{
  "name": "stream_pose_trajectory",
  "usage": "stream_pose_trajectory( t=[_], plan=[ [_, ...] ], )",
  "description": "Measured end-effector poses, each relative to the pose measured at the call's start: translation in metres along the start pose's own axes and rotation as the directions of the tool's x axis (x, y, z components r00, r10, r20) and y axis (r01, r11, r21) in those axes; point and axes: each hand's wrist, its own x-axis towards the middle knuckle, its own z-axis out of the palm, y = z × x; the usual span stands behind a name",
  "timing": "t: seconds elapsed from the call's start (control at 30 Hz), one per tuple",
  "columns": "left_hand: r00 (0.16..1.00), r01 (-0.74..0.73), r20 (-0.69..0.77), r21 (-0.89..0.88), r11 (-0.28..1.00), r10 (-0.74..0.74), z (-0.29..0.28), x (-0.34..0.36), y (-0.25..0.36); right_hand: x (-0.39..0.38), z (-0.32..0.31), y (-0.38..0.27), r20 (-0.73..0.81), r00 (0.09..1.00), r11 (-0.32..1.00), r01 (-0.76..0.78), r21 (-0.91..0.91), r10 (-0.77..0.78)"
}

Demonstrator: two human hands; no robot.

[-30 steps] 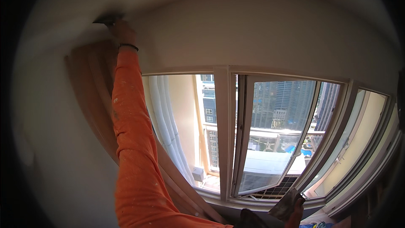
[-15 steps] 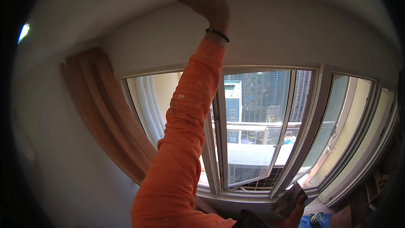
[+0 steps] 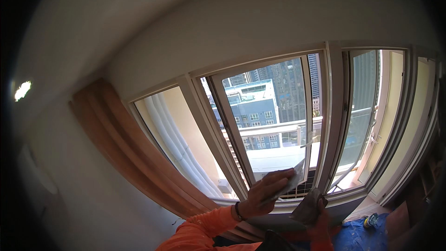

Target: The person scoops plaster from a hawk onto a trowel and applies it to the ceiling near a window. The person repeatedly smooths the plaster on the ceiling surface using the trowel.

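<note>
My left hand (image 3: 264, 191), in an orange sleeve with a dark bracelet at the wrist, grips a flat metal scraper (image 3: 294, 180) low in front of the middle window. To its right and a little lower, my right hand (image 3: 320, 223) holds a second flat metal plate (image 3: 304, 209), dulled and smeared. The two tools are close together, with a small gap between them.
A brown curtain (image 3: 107, 130) hangs left of the windows (image 3: 327, 88), which look onto a balcony railing and high buildings. The pale ceiling (image 3: 93, 23) curves across the top. A blue sheet (image 3: 357, 237) with a small can (image 3: 370, 221) lies at bottom right.
My left hand and scraper have come down from the ceiling toward the plate in my right hand. The view has shifted, showing the windows higher in the picture.
</note>
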Motion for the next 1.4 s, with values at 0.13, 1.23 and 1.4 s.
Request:
stream_pose_trajectory(
  t=[0.13,1.23,1.4],
  plan=[
    [0.953,0.079,0.291,0.047,0.996,-0.089,0.036,-0.077,0.015,0.031,-0.01,0.021,0.296,0.861,0.856,-0.479,0.196,0.414],
    [-0.086,-0.076,-0.905,-0.412,-0.908,0.417,-0.198,-0.55,0.622,0.001,0.164,0.39,-0.135,0.492,0.245,-0.631,-0.736,0.86],
    [-0.175,-0.094,-0.921,-0.337,-0.937,0.348,-0.207,-0.58,0.614,0.009,0.146,0.41,-0.102,0.374,0.197,-0.679,-0.708,0.922]
  ],
)
